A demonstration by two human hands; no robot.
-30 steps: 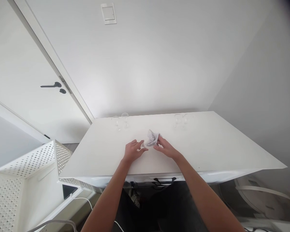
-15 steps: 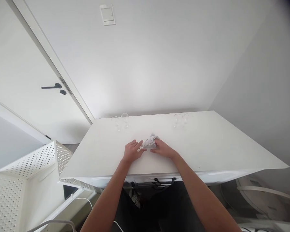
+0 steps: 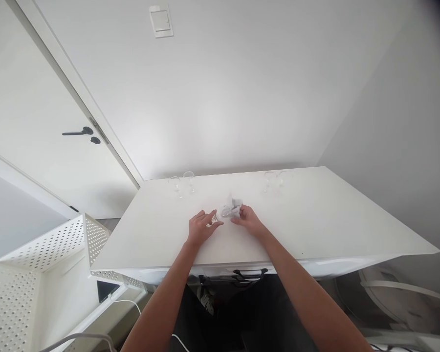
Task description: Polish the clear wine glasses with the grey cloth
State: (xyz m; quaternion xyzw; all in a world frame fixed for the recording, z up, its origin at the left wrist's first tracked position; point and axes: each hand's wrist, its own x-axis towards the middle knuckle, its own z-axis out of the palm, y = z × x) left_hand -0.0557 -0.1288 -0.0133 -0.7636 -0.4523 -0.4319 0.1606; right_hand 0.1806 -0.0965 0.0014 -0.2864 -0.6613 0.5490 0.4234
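Above the middle of the white cabinet top, a small clear stemmed glass [image 3: 225,211] is tilted on its side between my hands. My left hand [image 3: 201,228] pinches it at the left end, fingers curled around what looks like its foot. On the other side, my right hand [image 3: 248,220] grips a crumpled white cloth [image 3: 236,206], which could also be a paper tissue. The cloth lies against the bowl end of the glass and partly hides it.
Two clear stemmed glasses [image 3: 189,182] stand at the back left of the cabinet top [image 3: 333,215], and two more glasses [image 3: 269,182] at the back right. A white perforated shelf [image 3: 58,249] is at lower left. Black handles [image 3: 250,275] stick out in front.
My right hand has shifted slightly right and up, and the cloth has opened out, so more of the glass shows. The left hand keeps its hold.
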